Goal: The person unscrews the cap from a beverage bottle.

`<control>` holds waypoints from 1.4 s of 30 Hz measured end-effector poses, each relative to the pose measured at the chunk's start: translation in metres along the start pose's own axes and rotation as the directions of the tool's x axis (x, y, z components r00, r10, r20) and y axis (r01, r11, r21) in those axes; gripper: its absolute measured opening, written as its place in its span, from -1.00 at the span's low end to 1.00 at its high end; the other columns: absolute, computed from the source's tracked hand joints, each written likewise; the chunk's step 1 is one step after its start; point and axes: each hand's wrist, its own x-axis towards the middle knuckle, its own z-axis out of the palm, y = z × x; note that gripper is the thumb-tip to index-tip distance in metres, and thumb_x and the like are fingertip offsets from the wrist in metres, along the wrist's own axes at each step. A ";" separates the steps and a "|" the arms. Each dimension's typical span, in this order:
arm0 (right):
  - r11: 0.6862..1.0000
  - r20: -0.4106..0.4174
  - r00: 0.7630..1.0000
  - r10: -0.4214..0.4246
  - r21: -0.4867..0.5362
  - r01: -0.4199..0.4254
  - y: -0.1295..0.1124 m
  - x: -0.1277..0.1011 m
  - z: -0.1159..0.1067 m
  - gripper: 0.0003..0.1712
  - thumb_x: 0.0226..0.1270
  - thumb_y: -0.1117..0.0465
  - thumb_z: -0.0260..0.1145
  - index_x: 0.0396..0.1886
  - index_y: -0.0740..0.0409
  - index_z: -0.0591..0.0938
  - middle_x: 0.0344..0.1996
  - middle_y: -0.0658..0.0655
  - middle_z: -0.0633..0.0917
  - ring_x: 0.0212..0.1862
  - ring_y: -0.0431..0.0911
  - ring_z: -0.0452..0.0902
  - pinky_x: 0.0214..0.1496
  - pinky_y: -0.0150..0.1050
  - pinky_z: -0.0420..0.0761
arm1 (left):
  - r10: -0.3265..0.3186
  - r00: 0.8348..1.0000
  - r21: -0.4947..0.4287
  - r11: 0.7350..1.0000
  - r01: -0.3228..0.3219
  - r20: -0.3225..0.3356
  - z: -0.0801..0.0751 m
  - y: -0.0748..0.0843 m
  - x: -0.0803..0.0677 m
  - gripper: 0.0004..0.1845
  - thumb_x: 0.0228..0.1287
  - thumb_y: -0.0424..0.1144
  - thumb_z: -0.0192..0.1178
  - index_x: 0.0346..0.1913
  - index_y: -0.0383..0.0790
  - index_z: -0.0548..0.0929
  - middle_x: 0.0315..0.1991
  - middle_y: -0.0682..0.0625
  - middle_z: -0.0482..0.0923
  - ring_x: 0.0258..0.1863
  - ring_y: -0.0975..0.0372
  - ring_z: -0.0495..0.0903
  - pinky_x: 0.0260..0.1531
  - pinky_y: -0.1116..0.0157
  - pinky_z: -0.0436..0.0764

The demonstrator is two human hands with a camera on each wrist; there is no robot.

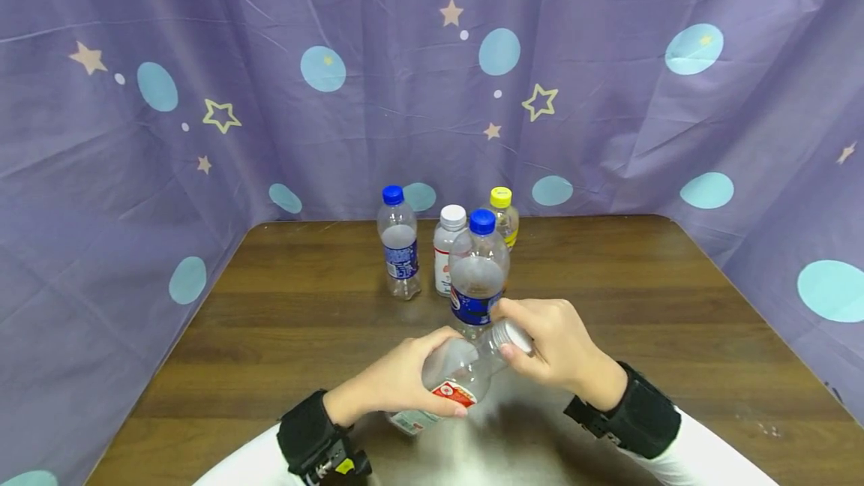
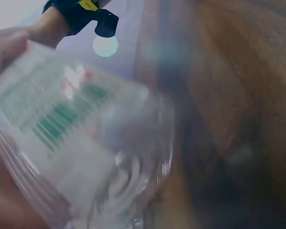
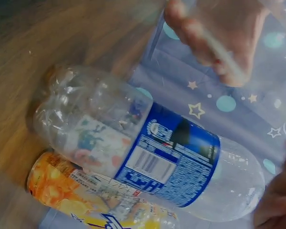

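Observation:
My left hand [image 1: 403,375] grips the body of a clear plastic bottle [image 1: 460,375] with a red and white label, held tilted above the near edge of the wooden table [image 1: 675,306]. My right hand [image 1: 552,342] has its fingers curled round the bottle's white cap [image 1: 511,335]. In the left wrist view the bottle [image 2: 76,143] fills the frame, blurred, its label with green print facing the camera. The right wrist view shows the clear bottle [image 3: 248,52] at the top right, with fingers seen through it.
Several bottles stand just beyond my hands: a large blue-capped one [image 1: 478,276] [image 3: 171,157], a smaller blue-capped one [image 1: 400,250], a white-capped one [image 1: 447,242] and a yellow-capped one [image 1: 503,214] [image 3: 86,195]. A purple star-patterned curtain [image 1: 202,96] surrounds the table.

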 end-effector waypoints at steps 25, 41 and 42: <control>0.896 0.332 0.833 0.443 -0.184 -0.403 -0.003 0.001 -0.011 -0.91 0.38 -0.05 0.19 -0.26 -0.21 0.53 -0.56 -0.28 0.42 -0.59 -0.38 0.28 -0.59 -0.40 0.30 | -0.106 0.980 0.210 0.967 0.141 -0.167 -0.002 0.000 0.001 -0.33 -0.18 0.12 0.52 0.04 0.10 0.46 -0.24 0.20 0.61 -0.32 0.40 0.58 -0.32 0.40 0.56; 0.865 0.301 0.815 0.495 -0.087 -0.493 -0.001 0.004 -0.012 -0.70 0.32 -0.09 0.28 -0.04 -0.13 0.53 -0.38 -0.25 0.58 -0.49 -0.40 0.38 -0.49 -0.42 0.38 | -0.138 0.978 0.186 0.968 0.167 -0.158 -0.005 0.001 0.002 -0.33 -0.17 0.14 0.51 0.03 0.08 0.46 -0.28 0.19 0.61 -0.36 0.39 0.57 -0.37 0.40 0.55; 0.857 0.292 0.810 0.509 -0.088 -0.507 -0.001 0.005 -0.011 -0.70 0.32 -0.09 0.27 -0.06 -0.10 0.53 -0.42 -0.23 0.58 -0.51 -0.39 0.38 -0.50 -0.41 0.38 | -0.135 0.978 0.195 0.967 0.164 -0.156 -0.005 0.001 0.002 -0.33 -0.17 0.14 0.51 0.03 0.08 0.46 -0.27 0.19 0.61 -0.36 0.39 0.57 -0.36 0.41 0.55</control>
